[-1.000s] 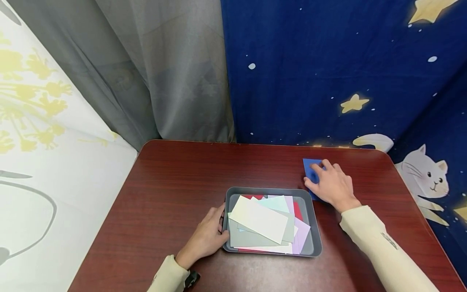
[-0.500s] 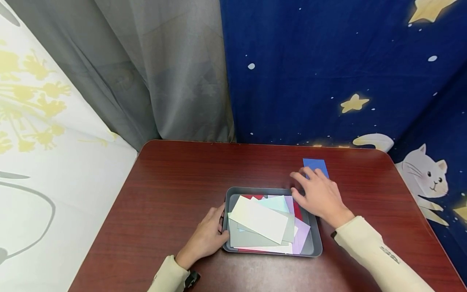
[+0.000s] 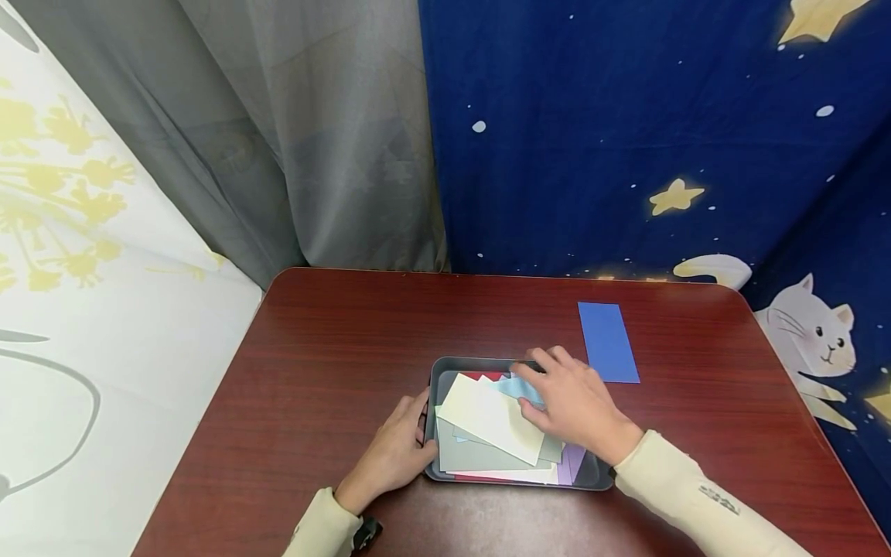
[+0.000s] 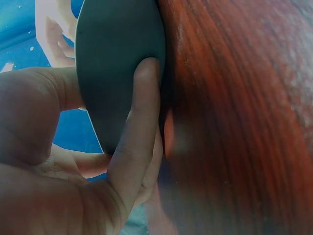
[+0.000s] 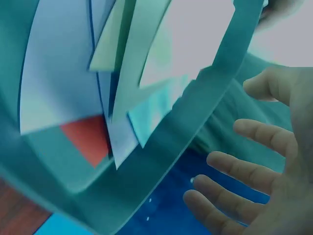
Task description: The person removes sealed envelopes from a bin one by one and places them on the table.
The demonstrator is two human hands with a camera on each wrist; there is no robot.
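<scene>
In the head view a grey tray point(image 3: 445, 379) holds a loose pile of paper cards, a cream-white card point(image 3: 490, 418) on top. Sage, light blue, lilac and red cards peek out below it. My left hand point(image 3: 393, 449) grips the tray's left side; the left wrist view shows its fingers on both faces of the tray wall point(image 4: 112, 54). My right hand point(image 3: 574, 402) hovers over the pile's right part, hiding some of it. Its fingers point(image 5: 261, 134) are spread and hold nothing in the right wrist view. A blue card point(image 3: 609, 342) lies flat on the table, behind and right of the tray.
The reddish-brown wooden table point(image 3: 334, 348) has rounded back corners. Behind it hang a grey curtain point(image 3: 348, 155) and a dark blue star-patterned curtain point(image 3: 557, 155). A white patterned cloth point(image 3: 139, 309) is at the left.
My right hand has moved left and nearer, from over the blue card to over the tray. The blue card stays on the table, now uncovered. The left hand has not moved.
</scene>
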